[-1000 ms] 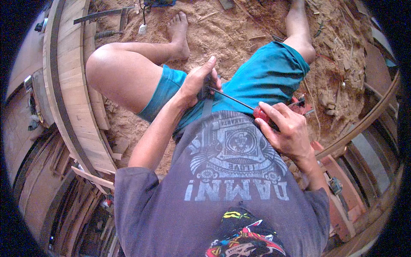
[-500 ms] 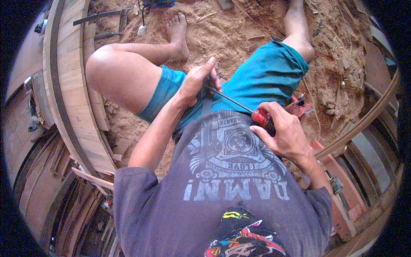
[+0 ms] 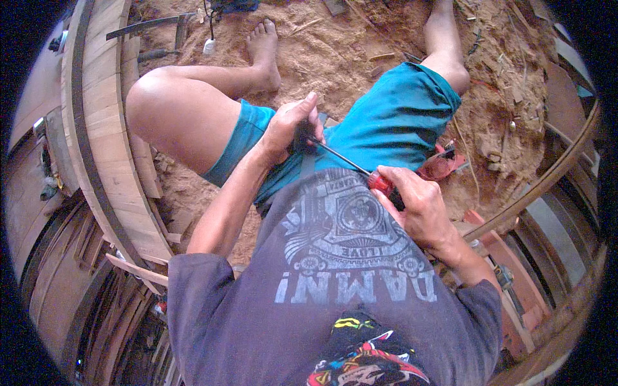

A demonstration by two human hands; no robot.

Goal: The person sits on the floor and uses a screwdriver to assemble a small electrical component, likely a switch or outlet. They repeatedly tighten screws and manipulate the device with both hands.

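My right hand (image 3: 415,204) is closed around the red and black handle of a screwdriver (image 3: 380,183), held in front of my belly. Its thin metal shaft slants up and left, and the tip meets a dark object (image 3: 301,137) in my left hand (image 3: 288,128). That object is black and mostly covered by my fingers and palm, so I cannot make out its kind. The left thumb points away from me along its far side. Both hands are above my lap, over teal shorts (image 3: 386,116).
Sawdust (image 3: 341,64) and wood scraps cover the ground around my bare legs. A long plank structure (image 3: 96,122) curves along the left. At the right lie a red object (image 3: 441,164) beside my thigh and a reddish wooden piece (image 3: 508,264). A white plug-like piece (image 3: 209,46) lies near my left foot.
My right hand and the screwdriver handle have shifted slightly left and down, with the wrist turned a little. My left hand has moved slightly left and nearer, still holding the dark object.
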